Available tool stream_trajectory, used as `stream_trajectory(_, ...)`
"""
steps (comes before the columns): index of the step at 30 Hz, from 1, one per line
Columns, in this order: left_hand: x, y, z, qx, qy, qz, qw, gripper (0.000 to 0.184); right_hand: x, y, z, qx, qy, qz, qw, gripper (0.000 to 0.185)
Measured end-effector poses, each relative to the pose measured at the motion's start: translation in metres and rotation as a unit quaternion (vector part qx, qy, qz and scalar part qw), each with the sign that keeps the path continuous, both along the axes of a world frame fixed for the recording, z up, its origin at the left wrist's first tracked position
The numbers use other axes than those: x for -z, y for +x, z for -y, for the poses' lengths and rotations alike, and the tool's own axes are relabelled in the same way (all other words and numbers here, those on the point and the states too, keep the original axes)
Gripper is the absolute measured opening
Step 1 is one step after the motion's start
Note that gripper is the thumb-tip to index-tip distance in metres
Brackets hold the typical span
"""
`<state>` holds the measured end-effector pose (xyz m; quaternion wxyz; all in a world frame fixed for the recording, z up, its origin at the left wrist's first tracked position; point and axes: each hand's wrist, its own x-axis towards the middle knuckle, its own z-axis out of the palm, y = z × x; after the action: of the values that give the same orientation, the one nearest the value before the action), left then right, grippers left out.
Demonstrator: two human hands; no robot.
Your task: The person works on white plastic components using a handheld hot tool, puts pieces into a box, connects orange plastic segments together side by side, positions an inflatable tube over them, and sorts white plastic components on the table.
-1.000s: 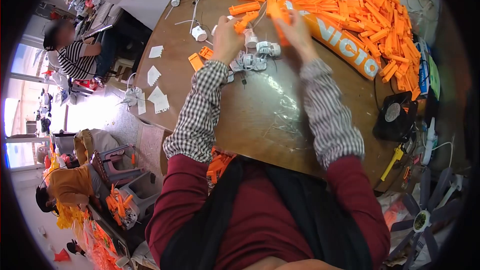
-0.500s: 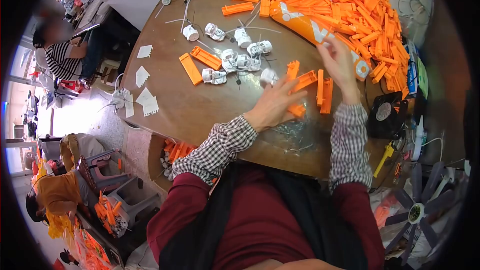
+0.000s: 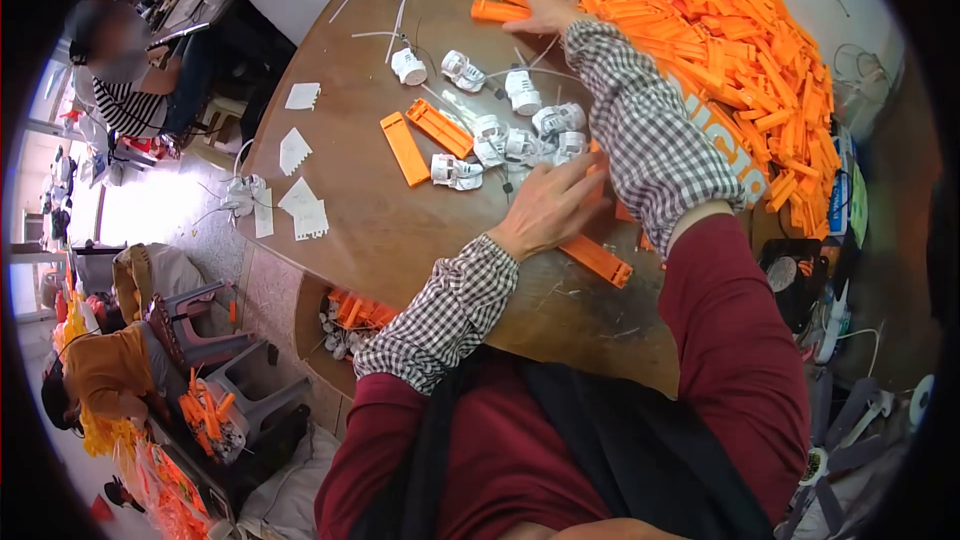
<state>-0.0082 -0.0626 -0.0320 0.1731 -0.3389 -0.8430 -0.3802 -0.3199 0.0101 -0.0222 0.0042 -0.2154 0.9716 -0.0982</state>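
My left hand is low over the table, fingers spread, beside a cluster of white round parts. An orange holder lies just right of its palm, and more orange shows partly hidden behind the fingers. Farther up, my right hand reaches across with fingers apart, over orange holders at the edge of the big orange pile. Two orange holders rest left of the white parts. Whether either hand touches a piece is hard to tell.
Torn white paper pieces lie on the table's left side. An orange bag with white letters borders the pile. A black fan stands at right. Below the table edge sits a box of parts. Two people sit at the left.
My right hand has moved from the bag to the far orange holders. My left hand stays near the white parts; the orange holders near it are now mostly hidden behind my hand and right sleeve.
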Motion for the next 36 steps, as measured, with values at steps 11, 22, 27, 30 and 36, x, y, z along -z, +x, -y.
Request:
stream_trajectory(11,0.008,0.018,0.0,0.059,0.016,-0.026,0.998,0.028,-0.008,0.104,-0.024,0.04,-0.098,0.01,0.994,0.069)
stream_trajectory(22,0.014,0.055,0.002,0.181,0.046,0.011,0.982,0.031,-0.02,0.222,-0.172,0.071,-0.193,0.069,0.976,0.057)
stream_trajectory(27,0.012,0.058,0.001,0.064,0.115,0.046,0.99,0.028,-0.044,0.297,-0.209,0.201,-0.467,0.195,0.839,0.048)
stream_trajectory(30,0.002,0.053,0.005,-0.056,0.079,-0.032,0.995,0.02,-0.038,0.327,-0.238,0.211,-0.561,0.158,0.785,0.047)
stream_trajectory(36,-0.001,0.051,-0.008,-0.085,0.057,0.022,0.994,0.019,-0.022,0.417,-0.25,0.487,-0.034,-0.126,0.864,0.036)
